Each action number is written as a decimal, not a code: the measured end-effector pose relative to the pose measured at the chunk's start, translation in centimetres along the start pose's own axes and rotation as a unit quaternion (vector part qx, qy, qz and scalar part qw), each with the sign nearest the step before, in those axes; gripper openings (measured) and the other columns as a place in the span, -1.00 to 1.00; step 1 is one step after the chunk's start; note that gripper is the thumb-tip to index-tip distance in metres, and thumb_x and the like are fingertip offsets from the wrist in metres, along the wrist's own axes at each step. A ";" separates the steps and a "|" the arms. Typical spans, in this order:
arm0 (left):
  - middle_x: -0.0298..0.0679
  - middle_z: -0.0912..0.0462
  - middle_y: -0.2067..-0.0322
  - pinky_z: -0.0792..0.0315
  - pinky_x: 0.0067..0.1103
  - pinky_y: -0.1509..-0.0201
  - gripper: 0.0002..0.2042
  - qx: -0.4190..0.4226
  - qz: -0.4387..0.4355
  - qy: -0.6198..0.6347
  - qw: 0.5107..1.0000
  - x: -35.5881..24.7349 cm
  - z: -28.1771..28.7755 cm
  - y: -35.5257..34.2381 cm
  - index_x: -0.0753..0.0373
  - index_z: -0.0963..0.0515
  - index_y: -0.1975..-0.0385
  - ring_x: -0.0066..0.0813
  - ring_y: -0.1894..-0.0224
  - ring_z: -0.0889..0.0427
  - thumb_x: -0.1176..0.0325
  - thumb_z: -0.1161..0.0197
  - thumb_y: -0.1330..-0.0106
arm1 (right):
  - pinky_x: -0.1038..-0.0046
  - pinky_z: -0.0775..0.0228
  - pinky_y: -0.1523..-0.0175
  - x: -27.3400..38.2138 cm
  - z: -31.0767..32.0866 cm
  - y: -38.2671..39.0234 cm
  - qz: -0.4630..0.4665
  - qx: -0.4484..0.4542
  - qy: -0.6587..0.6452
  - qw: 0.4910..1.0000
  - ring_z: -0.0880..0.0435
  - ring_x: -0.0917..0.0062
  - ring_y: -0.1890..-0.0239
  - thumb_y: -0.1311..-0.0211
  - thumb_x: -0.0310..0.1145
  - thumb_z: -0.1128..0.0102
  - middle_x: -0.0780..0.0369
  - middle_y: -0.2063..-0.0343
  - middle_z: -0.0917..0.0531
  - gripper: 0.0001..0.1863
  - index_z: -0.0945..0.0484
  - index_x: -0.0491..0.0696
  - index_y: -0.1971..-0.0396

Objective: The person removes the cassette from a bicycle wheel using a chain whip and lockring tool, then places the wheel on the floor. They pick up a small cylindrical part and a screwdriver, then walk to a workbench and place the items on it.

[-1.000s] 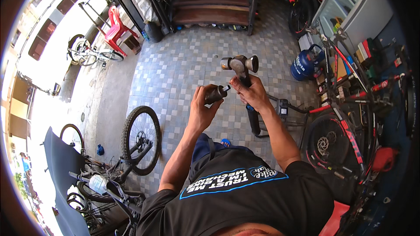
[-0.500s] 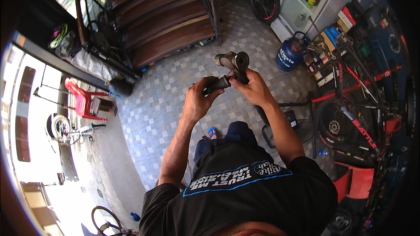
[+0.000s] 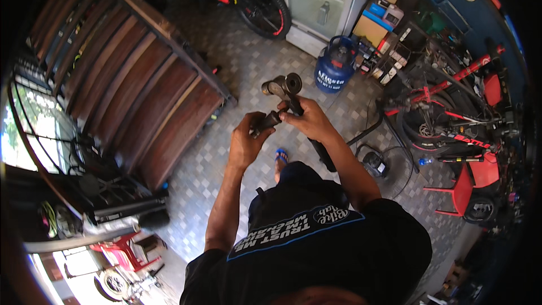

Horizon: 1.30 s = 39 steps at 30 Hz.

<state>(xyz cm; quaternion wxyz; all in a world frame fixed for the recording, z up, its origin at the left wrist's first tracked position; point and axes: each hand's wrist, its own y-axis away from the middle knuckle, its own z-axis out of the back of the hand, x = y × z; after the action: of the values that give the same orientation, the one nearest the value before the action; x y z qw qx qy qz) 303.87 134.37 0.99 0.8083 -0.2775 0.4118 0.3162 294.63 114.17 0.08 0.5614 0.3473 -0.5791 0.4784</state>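
My right hand (image 3: 309, 120) is closed round the handle of a hammer (image 3: 282, 86). Its metal head, with a round ring-like face, sticks up beyond my fingers, and the dark handle slants down past my wrist. In my left hand (image 3: 246, 142) is a short dark cylindrical part (image 3: 266, 123), gripped between thumb and fingers. One end of the cylinder points at my right thumb and fingertips, close by the hammer's handle; I cannot tell whether they touch it. Both hands are held out in front of my chest, above the tiled floor (image 3: 226, 152).
Dark wooden stairs (image 3: 130, 79) rise at the left. Beyond my right hand stand a blue gas cylinder (image 3: 334, 68), a glass-door fridge (image 3: 316, 8) and a bicycle wheel (image 3: 262, 14). At the right are a red-and-black bicycle frame (image 3: 451, 82), a red chair (image 3: 460, 192) and a black device with cable (image 3: 374, 161).
My view has turned toward the right, so the stairs and fridge sit further left. Both hands keep their hold on the hammer and cylindrical part, and more of the hammer's handle now shows.
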 end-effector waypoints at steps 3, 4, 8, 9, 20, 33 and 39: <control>-0.05 -0.75 0.12 -0.60 -0.38 0.05 -0.50 0.032 -0.028 0.004 0.999 0.9 -0.8 -7.5 0.28 -0.56 -0.07 -0.17 0.12 -0.75 0.35 -0.59 -0.15 | 0.51 -0.49 -0.01 -0.5 2.6 -6.1 -0.060 -0.034 0.011 0.998 -0.65 0.68 0.16 -0.29 -0.36 -0.45 0.33 0.32 -0.71 -0.76 -0.66 -0.17 0.15; -0.05 -0.75 0.12 -0.60 -0.38 0.05 -0.50 0.044 -0.031 0.017 0.998 1.1 -1.4 -9.5 0.29 -0.56 -0.07 -0.17 0.14 -0.75 0.36 -0.59 -0.15 | 0.51 -0.49 0.00 -0.4 3.3 -7.3 -0.070 -0.050 0.008 0.996 -0.65 0.68 0.17 -0.30 -0.34 -0.45 0.33 0.33 -0.70 -0.75 -0.66 -0.17 0.16; -0.04 -0.75 0.13 -0.60 -0.39 0.06 -0.51 0.113 -0.050 0.071 0.990 1.6 -4.4 -20.0 0.33 -0.56 -0.07 -0.21 0.17 -0.74 0.41 -0.56 -0.15 | 0.45 -0.50 0.04 -0.8 7.7 -13.6 -0.046 -0.141 0.020 0.989 -0.66 0.63 0.23 -0.28 -0.31 -0.45 0.28 0.35 -0.72 -0.74 -0.66 -0.18 0.20; -0.04 -0.75 0.13 -0.60 -0.39 0.06 -0.52 0.137 -0.045 0.082 0.986 1.9 -5.3 -22.3 0.34 -0.56 -0.07 -0.22 0.17 -0.74 0.42 -0.56 -0.15 | 0.43 -0.50 0.05 -1.1 8.6 -15.0 -0.032 -0.164 0.025 0.986 -0.67 0.61 0.25 -0.27 -0.30 -0.44 0.25 0.35 -0.73 -0.73 -0.65 -0.19 0.21; -0.17 -0.75 0.18 -0.59 -0.51 0.10 -0.57 0.372 -0.111 0.207 0.898 3.9 -18.1 -47.1 0.35 -0.54 -0.05 -0.43 0.21 -0.73 0.46 -0.52 -0.19 | 0.42 -0.50 0.09 -4.2 20.4 -26.7 -0.107 -0.439 0.131 0.883 -0.62 0.62 0.25 -0.38 -0.29 -0.35 0.19 0.33 -0.74 -0.72 -0.65 -0.21 0.12; -0.19 -0.70 0.07 -0.58 -0.55 -0.05 -0.59 0.518 -0.179 0.402 0.733 -9.4 -41.5 -63.6 0.40 -0.49 -0.13 -0.51 0.07 -0.69 0.59 -0.41 -0.30 | 0.66 -0.16 0.56 1.2 29.0 -24.4 -0.049 -0.761 -0.021 0.647 -0.33 0.81 0.66 -0.55 -0.29 -0.14 0.47 0.57 -0.40 -0.64 -0.48 -0.14 -0.20; -0.19 -0.64 -0.05 -0.56 -0.50 -0.22 -0.53 0.493 -0.191 0.424 0.736 -15.1 -50.7 -67.1 0.38 -0.44 -0.23 -0.46 -0.06 -0.65 0.60 -0.37 -0.34 | 0.66 -0.18 0.53 -2.4 31.8 -22.9 -0.094 -0.841 0.176 0.503 -0.34 0.81 0.64 -0.55 -0.29 -0.13 0.44 0.56 -0.44 -0.62 -0.47 -0.15 -0.22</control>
<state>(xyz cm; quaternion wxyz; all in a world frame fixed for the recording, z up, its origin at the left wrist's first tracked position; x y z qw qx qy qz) 321.73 50.77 0.63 0.6173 -0.0183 0.7484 -0.2421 306.39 76.91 4.29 0.7213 -0.3270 -0.5623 -0.2377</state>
